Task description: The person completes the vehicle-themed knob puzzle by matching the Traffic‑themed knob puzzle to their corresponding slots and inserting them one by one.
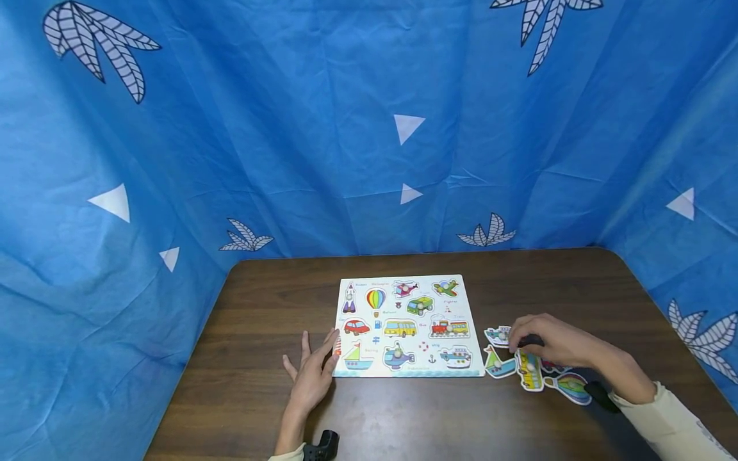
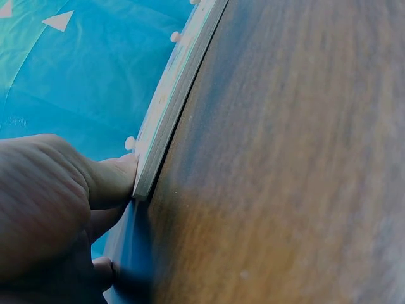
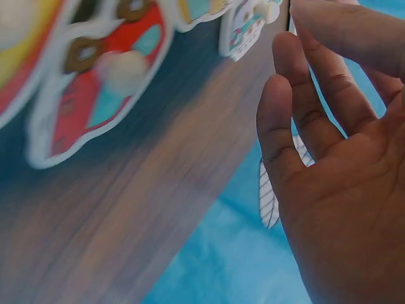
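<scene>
A white puzzle board (image 1: 377, 370) with colourful vehicle pictures lies flat on the table. My left hand (image 1: 314, 374) rests at its left edge, fingers spread; the thumb (image 2: 117, 180) touches the near left corner in the left wrist view. Over loose knobbed pieces to the right hovers my right hand (image 1: 562, 342). Its fingertips are close to a ship piece (image 1: 497, 336), whose knob (image 3: 271, 11) shows beside them in the right wrist view. Below lie a sailboat piece (image 1: 500, 365), a yellow bus piece (image 1: 532, 374), a balloon piece (image 1: 571, 387) and a red car piece (image 3: 114, 82), partly overlapping.
The dark wooden table (image 1: 271, 301) has rounded far corners. A blue curtain (image 1: 323, 160) with white leaves and triangles hangs behind and at both sides. Each wrist wears a black device, such as the left camera (image 1: 324, 445).
</scene>
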{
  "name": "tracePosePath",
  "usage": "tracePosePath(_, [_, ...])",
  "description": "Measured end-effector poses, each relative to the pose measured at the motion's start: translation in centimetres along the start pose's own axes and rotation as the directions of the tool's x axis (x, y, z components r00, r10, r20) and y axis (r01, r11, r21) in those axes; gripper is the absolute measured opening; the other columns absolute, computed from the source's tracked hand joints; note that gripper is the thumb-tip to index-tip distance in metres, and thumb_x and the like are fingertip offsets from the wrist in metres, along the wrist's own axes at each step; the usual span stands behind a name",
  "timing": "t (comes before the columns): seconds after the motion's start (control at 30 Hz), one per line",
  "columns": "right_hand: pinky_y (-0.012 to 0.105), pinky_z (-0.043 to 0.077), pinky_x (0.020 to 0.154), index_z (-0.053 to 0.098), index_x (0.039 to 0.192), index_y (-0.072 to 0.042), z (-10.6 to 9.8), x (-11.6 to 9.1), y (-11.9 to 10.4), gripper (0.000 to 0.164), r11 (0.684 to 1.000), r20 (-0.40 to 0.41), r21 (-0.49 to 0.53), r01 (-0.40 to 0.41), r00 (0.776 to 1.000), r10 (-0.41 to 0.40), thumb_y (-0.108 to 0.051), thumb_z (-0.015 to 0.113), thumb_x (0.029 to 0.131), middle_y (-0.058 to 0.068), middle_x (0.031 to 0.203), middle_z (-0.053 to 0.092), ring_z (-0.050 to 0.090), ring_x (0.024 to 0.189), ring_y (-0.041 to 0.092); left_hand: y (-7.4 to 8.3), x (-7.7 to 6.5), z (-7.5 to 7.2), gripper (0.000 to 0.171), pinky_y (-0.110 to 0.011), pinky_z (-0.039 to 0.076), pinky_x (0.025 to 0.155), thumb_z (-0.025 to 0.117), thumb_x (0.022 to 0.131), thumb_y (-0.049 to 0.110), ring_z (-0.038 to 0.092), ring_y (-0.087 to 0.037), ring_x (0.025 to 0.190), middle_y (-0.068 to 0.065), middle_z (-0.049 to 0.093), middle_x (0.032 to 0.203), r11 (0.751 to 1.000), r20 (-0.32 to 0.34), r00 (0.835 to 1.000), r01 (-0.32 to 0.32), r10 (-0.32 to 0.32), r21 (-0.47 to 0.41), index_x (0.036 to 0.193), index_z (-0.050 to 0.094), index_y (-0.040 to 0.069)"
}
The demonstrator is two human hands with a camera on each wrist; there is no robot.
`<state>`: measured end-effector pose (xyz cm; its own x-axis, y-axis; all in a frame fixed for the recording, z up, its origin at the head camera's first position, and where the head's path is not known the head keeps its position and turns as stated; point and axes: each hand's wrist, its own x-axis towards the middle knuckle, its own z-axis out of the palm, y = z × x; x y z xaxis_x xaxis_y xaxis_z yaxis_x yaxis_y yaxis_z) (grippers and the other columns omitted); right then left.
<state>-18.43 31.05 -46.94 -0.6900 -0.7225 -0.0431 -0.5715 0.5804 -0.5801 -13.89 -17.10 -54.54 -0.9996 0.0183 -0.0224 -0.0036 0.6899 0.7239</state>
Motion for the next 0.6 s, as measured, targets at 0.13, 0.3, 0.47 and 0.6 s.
tracePosePath(0.13, [0.029,0.056,0.075,0.074,0.1,-0.022,0.1,-2.1,0.5,0.026,0.997,-0.001,0.072,0.021,1.0,-0.021,0.001,0.072,0.087,-0.004,0.103,0.068,0.063,0.094,0.006,0.0,0.0,0.0,0.05,-0.075,-0.024,0.104,0.058,0.1,0.014,-0.001,-0.047,0.153,-0.006,0.047,0.153,1.0,-0.001,1.0,0.005,-0.005,0.003,0.149,0.05,0.017])
tracePosePath(0.3, [0.029,0.055,0.071,0.075,0.1,-0.019,0.5,-4.4,1.2,0.018,0.989,-0.003,0.147,0.014,1.0,-0.013,-0.005,0.073,0.089,-0.001,0.102,0.068,0.062,0.09,0.006,0.1,-0.1,0.0,0.049,-0.076,-0.023,0.104,0.058,0.101,0.014,-0.001,-0.048,0.153,-0.007,0.047,0.153,1.0,0.008,1.0,0.003,-0.003,-0.001,0.149,0.051,0.017])
tracePosePath(0.47, [0.026,0.051,0.064,0.074,0.099,-0.016,0.7,-6.4,1.8,0.016,0.974,-0.03,0.224,0.035,0.999,-0.029,-0.004,0.073,0.088,0.0,0.1,0.067,0.062,0.087,0.007,0.0,-0.1,0.0,0.049,-0.077,-0.023,0.103,0.057,0.101,0.015,-0.002,-0.048,0.153,-0.006,0.047,0.154,1.0,0.013,1.0,-0.001,0.001,-0.001,0.149,0.05,0.018])
tracePosePath(0.6, [0.022,0.046,0.06,0.072,0.098,-0.018,1.0,-7.6,2.1,0.021,0.972,-0.066,0.226,0.069,0.996,-0.055,0.001,0.073,0.087,-0.003,0.098,0.067,0.06,0.082,0.006,-0.1,0.0,0.0,0.049,-0.078,-0.022,0.103,0.058,0.101,0.014,-0.001,-0.049,0.153,-0.006,0.047,0.153,1.0,0.0,1.0,-0.01,0.01,0.011,0.149,0.051,0.017])
